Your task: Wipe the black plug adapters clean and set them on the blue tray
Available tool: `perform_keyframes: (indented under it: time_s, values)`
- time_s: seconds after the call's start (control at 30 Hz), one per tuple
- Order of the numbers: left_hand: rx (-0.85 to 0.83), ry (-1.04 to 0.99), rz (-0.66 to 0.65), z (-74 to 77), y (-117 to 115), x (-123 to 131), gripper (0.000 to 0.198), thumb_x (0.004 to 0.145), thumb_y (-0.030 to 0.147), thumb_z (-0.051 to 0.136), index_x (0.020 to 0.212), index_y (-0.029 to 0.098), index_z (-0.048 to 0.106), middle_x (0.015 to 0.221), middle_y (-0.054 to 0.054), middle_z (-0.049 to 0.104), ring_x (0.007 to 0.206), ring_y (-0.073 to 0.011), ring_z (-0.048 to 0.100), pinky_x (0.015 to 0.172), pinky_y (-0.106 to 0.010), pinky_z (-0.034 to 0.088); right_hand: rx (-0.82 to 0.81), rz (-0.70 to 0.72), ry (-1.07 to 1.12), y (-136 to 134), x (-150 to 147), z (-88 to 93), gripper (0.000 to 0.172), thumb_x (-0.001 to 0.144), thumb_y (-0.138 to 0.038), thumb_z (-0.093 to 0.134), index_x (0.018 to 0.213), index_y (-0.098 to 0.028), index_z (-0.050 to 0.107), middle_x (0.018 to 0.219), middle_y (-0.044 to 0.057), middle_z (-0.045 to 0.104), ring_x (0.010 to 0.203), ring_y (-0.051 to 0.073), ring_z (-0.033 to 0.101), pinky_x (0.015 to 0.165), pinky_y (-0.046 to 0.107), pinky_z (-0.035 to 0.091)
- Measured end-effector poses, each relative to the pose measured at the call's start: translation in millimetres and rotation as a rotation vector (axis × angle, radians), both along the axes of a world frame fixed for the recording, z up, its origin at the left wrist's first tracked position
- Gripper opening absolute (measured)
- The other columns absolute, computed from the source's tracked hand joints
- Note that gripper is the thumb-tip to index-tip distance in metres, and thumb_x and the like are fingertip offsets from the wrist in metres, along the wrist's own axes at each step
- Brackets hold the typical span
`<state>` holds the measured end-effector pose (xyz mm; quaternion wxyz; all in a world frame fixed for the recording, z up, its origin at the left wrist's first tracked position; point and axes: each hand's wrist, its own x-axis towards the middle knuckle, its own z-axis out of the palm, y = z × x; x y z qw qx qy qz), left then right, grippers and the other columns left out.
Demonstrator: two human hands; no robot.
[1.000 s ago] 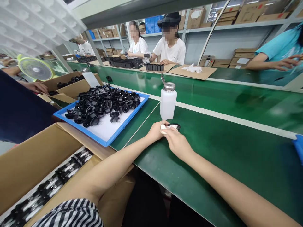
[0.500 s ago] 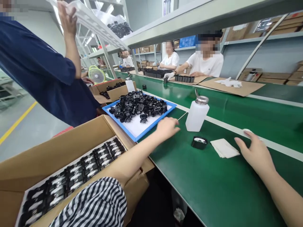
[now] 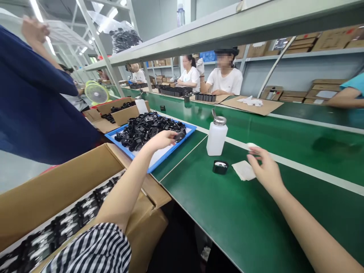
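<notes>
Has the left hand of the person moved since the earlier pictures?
Yes: the left hand has moved away from the white dispenser bottle and now hangs over the blue tray.

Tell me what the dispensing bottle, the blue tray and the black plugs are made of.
The dispensing bottle looks like milky, translucent white plastic with a matte surface, under a shiny metal cap. The blue tray seems moulded plastic, by its smooth rim. The black plugs look like moulded plastic with a soft sheen.
</notes>
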<state>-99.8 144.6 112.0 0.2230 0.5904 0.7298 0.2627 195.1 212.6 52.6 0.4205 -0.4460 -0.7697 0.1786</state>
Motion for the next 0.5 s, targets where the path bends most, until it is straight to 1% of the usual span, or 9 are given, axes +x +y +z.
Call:
perform_keyframes:
  time_s: [0.03, 0.1, 0.13, 0.17, 0.23, 0.3, 0.37, 0.43, 0.5]
  values:
    - [0.000, -0.130, -0.122, 1.5, 4, 19, 0.032, 0.062, 0.004, 0.040, 0.088, 0.014, 0.054, 0.070, 0.000, 0.056, 0.063, -0.0109, 0.051, 0.061, -0.021, 0.041, -0.038, 0.101, 0.022, -5, -6, 3.1, 0.035, 0.070, -0.034, 0.038, 0.100, -0.018, 0.044, 0.098, 0.009, 0.051, 0.083, 0.020, 0.051, 0.068, 0.036, 0.042]
    - [-0.044, -0.349, -0.328, -2.3, 11, 57, 0.038, 0.062, 0.004, 0.039, 0.095, 0.015, 0.052, 0.076, 0.000, 0.056, 0.062, -0.0089, 0.051, 0.060, -0.019, 0.041, -0.096, 0.267, 0.013, -15, -17, 8.2, 0.038, 0.069, -0.034, 0.042, 0.105, -0.021, 0.043, 0.102, 0.007, 0.050, 0.078, 0.017, 0.052, 0.064, 0.031, 0.044]
    - [-0.069, -0.406, -0.405, -7.1, 14, 74, 0.039, 0.062, 0.003, 0.038, 0.096, 0.015, 0.052, 0.077, 0.000, 0.056, 0.061, -0.0081, 0.050, 0.059, -0.019, 0.041, -0.095, 0.305, -0.009, -19, -21, 9.8, 0.039, 0.068, -0.035, 0.044, 0.105, -0.022, 0.043, 0.103, 0.006, 0.050, 0.078, 0.016, 0.052, 0.063, 0.030, 0.044]
    - [-0.093, -0.427, -0.469, -12.8, 16, 89, 0.039, 0.062, 0.003, 0.036, 0.096, 0.015, 0.052, 0.079, -0.001, 0.056, 0.061, -0.0077, 0.050, 0.059, -0.019, 0.041, -0.077, 0.311, -0.033, -22, -24, 10.5, 0.039, 0.068, -0.035, 0.046, 0.105, -0.023, 0.044, 0.103, 0.005, 0.050, 0.079, 0.017, 0.052, 0.062, 0.030, 0.044]
    - [-0.116, -0.402, -0.541, -24.4, 20, 109, 0.041, 0.063, 0.001, 0.033, 0.096, 0.014, 0.052, 0.081, -0.001, 0.056, 0.059, -0.0072, 0.049, 0.058, -0.018, 0.041, -0.024, 0.277, -0.065, -24, -29, 9.5, 0.034, 0.066, -0.034, 0.049, 0.099, -0.024, 0.049, 0.099, 0.003, 0.054, 0.079, 0.018, 0.051, 0.063, 0.030, 0.044]
    - [-0.087, -0.307, -0.531, -32.7, 21, 116, 0.042, 0.063, 0.001, 0.031, 0.097, 0.014, 0.052, 0.081, -0.001, 0.056, 0.060, -0.0079, 0.050, 0.059, -0.019, 0.041, 0.028, 0.238, -0.070, -23, -32, 5.9, 0.026, 0.066, -0.032, 0.049, 0.091, -0.025, 0.054, 0.092, 0.001, 0.057, 0.078, 0.018, 0.051, 0.064, 0.031, 0.043]
    - [0.038, -0.156, -0.434, -37.2, 21, 113, 0.040, 0.065, 0.002, 0.032, 0.099, 0.014, 0.051, 0.084, -0.002, 0.056, 0.066, -0.0098, 0.050, 0.065, -0.020, 0.041, 0.069, 0.210, -0.067, -20, -34, 0.8, 0.020, 0.067, -0.030, 0.048, 0.085, -0.025, 0.056, 0.086, 0.000, 0.059, 0.077, 0.017, 0.051, 0.067, 0.032, 0.042]
    - [0.161, -0.012, -0.345, -39.8, 19, 106, 0.038, 0.065, 0.006, 0.037, 0.100, 0.013, 0.050, 0.093, -0.004, 0.054, 0.072, -0.0114, 0.050, 0.071, -0.022, 0.039, 0.082, 0.173, -0.056, -17, -36, -5.1, 0.018, 0.068, -0.031, 0.047, 0.081, -0.025, 0.057, 0.083, 0.000, 0.059, 0.077, 0.018, 0.051, 0.069, 0.033, 0.042]
    - [0.168, 0.059, -0.349, -42.9, 19, 100, 0.040, 0.062, 0.010, 0.046, 0.103, 0.012, 0.048, 0.099, -0.006, 0.051, 0.074, -0.0128, 0.050, 0.072, -0.023, 0.039, 0.057, 0.135, -0.044, -14, -37, -11.3, 0.019, 0.067, -0.033, 0.048, 0.081, -0.024, 0.058, 0.082, 0.001, 0.059, 0.078, 0.019, 0.050, 0.070, 0.034, 0.041]
